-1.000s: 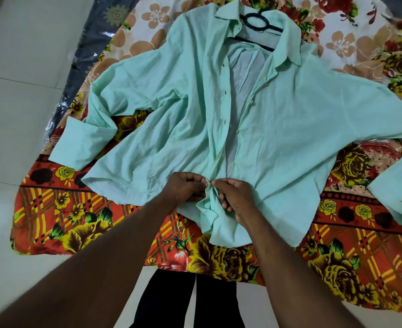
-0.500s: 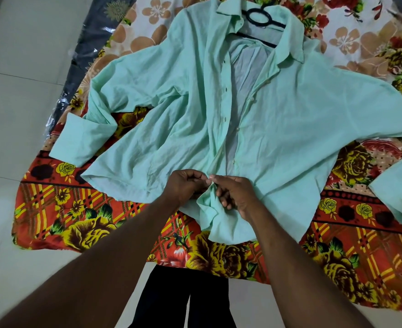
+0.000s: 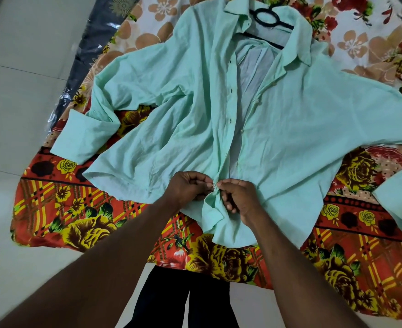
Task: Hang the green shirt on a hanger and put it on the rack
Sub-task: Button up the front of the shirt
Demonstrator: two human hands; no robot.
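The green shirt [image 3: 296, 129] lies spread face up on a floral bedsheet, sleeves out to both sides, its front unbuttoned from the collar down. A black hanger [image 3: 267, 18] sits inside the collar, its loop and one bar showing. My left hand [image 3: 187, 189] pinches the left front edge of the shirt near the hem. My right hand [image 3: 239, 197] pinches the right front edge beside it. A small clear button [image 3: 214, 184] shows between my fingertips.
The orange, red and yellow floral bedsheet [image 3: 81, 216] covers the bed; a paler flowered cloth [image 3: 360, 43] lies behind the shirt. A dark plastic-wrapped edge [image 3: 86, 65] runs along the left. White floor tiles [image 3: 18, 91] lie left. My dark trouser legs [image 3: 183, 301] stand below. No rack is visible.
The view has tilted slightly, so the shirt sits lower in frame. My hands stay at the lower placket; the button now shows between my fingertips.
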